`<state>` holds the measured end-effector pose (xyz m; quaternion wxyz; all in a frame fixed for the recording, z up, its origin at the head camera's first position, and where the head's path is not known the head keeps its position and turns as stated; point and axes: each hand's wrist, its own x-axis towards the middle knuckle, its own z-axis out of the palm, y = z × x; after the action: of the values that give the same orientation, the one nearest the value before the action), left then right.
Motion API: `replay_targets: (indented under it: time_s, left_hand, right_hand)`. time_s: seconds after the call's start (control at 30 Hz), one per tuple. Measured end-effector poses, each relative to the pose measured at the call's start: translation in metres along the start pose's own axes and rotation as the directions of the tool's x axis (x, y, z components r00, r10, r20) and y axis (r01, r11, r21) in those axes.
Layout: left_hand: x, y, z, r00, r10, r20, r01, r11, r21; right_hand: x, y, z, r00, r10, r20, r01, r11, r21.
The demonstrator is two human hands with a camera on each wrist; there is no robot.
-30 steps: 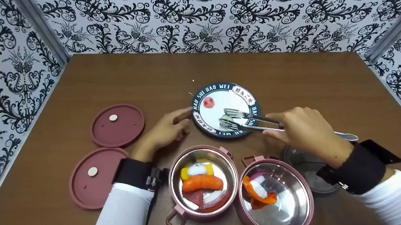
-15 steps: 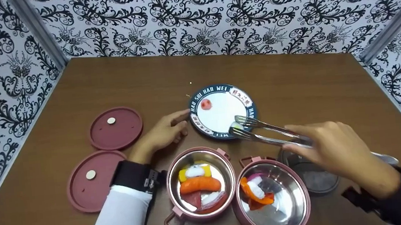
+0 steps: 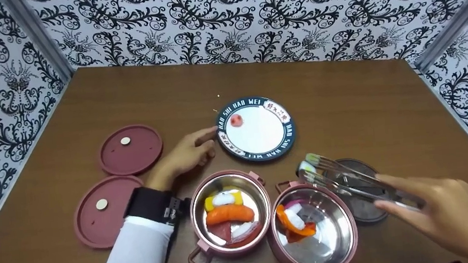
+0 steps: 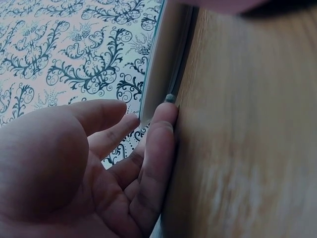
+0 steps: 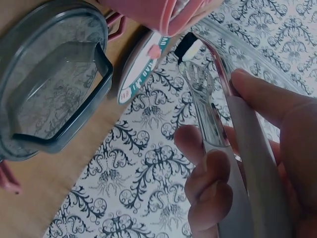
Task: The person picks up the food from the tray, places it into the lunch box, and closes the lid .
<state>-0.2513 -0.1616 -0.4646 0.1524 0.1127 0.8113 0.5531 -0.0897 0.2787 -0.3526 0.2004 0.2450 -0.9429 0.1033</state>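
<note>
Your right hand (image 3: 451, 203) grips slotted tongs (image 5: 253, 148) pinching a white-green piece (image 3: 306, 168); your left hand (image 3: 187, 154), fingers relaxed, touches the plate (image 3: 258, 135). Left pot (image 3: 234, 251): yellow, orange, red pieces (image 3: 230, 214); right pot (image 3: 332, 220): orange-white piece (image 3: 287, 221).

Tongs (image 3: 353, 190) in right fingers (image 3: 409, 185)

White plate (image 3: 258, 133) (blue-rimmed), silver tongs (image 5: 247, 134).

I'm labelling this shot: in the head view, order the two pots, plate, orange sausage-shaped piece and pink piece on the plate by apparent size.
1. Left pot, right pot: too alike to rank
2. Plate
3. Orange sausage-shaped piece
4. Pink piece
</note>
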Motion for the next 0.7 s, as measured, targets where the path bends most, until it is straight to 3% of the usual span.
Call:
replay_targets:
  time_s: [0.17,0.33,0.7]
  left_hand:
    - [0.0,0.001,-0.001,1.0,-0.003,-0.001,0.003,1.0,0.021]
    - [-0.001,0.0,-0.002,1.0,0.0,-0.012,0.001,1.0,0.028]
    - [0.001,0.0,0.001,1.0,-0.013,0.001,0.013,1.0,-0.008]
  right_hand:
    - [-0.017,0.002,-0.006,0.999,-0.044,-0.023,0.044,0.999,-0.008]
    - [-0.024,0.003,-0.005,1.0,-0.002,-0.01,0.002,1.0,0.002]
    - [-0.008,-0.001,0.002,0.997,0.069,0.02,-0.069,0.997,0.032]
